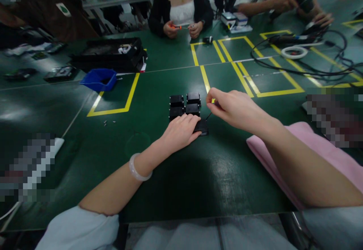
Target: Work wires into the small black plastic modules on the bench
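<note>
Blk part (202, 126), L grip (181, 131) holding it, R grip (234, 108) pinched on thin tool (209, 116)

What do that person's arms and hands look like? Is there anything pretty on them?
The left hand and right hand have no gloves. A smooth, round, milky-white bangle circles the left wrist; no bracelet shows on the right. Both sleeves are pale grey-blue.

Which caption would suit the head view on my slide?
Left hand on a black block, right hand holding a thin tool near its corner, above a green table.
</note>
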The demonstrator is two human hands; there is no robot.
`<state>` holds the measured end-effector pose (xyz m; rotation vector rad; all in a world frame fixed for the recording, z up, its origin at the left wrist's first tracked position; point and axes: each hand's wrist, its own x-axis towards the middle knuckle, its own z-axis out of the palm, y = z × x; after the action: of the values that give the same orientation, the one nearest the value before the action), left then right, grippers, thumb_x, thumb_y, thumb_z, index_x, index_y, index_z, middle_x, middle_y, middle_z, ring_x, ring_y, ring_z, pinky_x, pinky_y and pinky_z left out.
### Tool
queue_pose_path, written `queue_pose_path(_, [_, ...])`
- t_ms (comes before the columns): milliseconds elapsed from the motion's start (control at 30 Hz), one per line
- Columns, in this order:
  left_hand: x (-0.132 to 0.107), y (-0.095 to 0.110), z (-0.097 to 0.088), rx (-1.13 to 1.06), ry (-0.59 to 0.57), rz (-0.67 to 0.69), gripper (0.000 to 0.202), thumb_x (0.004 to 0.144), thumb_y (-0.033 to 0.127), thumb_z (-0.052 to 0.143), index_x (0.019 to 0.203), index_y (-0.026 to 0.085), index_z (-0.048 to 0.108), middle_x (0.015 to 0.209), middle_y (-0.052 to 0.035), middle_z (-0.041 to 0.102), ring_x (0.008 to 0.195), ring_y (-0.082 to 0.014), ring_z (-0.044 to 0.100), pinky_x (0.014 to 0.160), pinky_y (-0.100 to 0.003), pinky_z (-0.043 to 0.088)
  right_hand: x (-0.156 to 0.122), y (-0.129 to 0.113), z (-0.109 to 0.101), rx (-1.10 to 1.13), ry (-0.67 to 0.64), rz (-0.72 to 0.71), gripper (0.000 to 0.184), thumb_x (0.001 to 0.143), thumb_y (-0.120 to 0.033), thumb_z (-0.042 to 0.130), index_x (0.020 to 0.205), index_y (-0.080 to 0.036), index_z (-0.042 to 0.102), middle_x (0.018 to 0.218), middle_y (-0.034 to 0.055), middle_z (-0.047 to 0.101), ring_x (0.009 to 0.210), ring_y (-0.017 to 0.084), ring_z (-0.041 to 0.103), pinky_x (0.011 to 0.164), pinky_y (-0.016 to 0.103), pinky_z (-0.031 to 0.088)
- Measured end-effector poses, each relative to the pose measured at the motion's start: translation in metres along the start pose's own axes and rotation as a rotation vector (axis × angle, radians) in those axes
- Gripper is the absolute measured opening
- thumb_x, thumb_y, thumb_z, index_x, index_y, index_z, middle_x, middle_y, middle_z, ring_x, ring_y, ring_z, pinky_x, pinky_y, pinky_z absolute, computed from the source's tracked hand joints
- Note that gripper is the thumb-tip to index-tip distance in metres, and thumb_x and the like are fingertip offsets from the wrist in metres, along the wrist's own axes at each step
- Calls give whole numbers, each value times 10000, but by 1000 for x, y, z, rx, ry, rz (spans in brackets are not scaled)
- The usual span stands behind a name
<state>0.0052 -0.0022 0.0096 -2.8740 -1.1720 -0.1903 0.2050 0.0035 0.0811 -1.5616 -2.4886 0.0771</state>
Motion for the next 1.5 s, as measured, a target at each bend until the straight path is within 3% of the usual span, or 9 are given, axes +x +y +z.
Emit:
queue_pose_path(200, [0, 0, -1, 0, -9, -3, 365, 919, 373, 548, 1196, 143, 486, 1112, -92, 617, 1007, -236, 587, 847, -343, 455, 0, 0, 0, 24, 14, 8, 251, 934, -341, 360, 1082, -215, 520, 748, 22, 639, 630, 159, 560, 567, 257, 258])
queue_pose_path(367, [0, -1, 0, -9, -1, -3, 371, 918, 375, 549, 1198, 142, 482, 1123, -93, 617, 1015, -233, 589, 855, -343, 455, 1, -6, 3, 20, 63, 32, 277, 941, -419, 376, 1032, -208, 531, 739, 23, 648, 633, 173, 569, 554, 258, 243])
queue_pose_path(600, [0, 0, 0, -13, -5, -6, 366, 915, 367, 555, 1195, 143, 486, 1111, -94, 616, 1008, -232, 588, 849, -338, 453, 0, -4, 3, 46, 30, -10, 278, 922, -304, 353, 1147, -199, 479, 787, 28, 650, 619, 156, 547, 552, 251, 252])
queue_pose_path(800, [0, 0, 0, -9, -7, -4, 369, 914, 369, 556, 1196, 143, 485, 1110, -90, 616, 1005, -233, 588, 846, -343, 453, 0, -5, 1, 2, 26, 1, 277, 945, -378, 344, 1062, -206, 528, 743, 31, 642, 618, 167, 552, 557, 262, 242])
queue_pose_path(1067, [0, 1, -2, -2, -7, -8, 365, 912, 370, 561, 1191, 147, 483, 1103, -94, 621, 999, -228, 594, 839, -327, 451, 0, 0, 0, 46, 16, 18, 275, 934, -323, 345, 1135, -204, 489, 774, 33, 642, 656, 167, 571, 579, 257, 280])
queue_pose_path(1267, [1, 1, -2, -12, -12, -12, 363, 917, 371, 555, 1191, 145, 486, 1113, -91, 619, 1016, -235, 590, 855, -337, 453, 1, -5, 3, 13, 51, 6, 271, 948, -370, 347, 1056, -202, 530, 733, 24, 633, 620, 164, 553, 561, 264, 247])
queue_pose_path(1500, [0, 1, -2, -7, -10, -7, 365, 914, 364, 559, 1194, 142, 484, 1108, -95, 619, 1003, -233, 592, 837, -335, 455, 0, -1, 1, 106, 8, -38, 276, 932, -315, 351, 1149, -196, 471, 799, 28, 645, 654, 161, 559, 586, 260, 293])
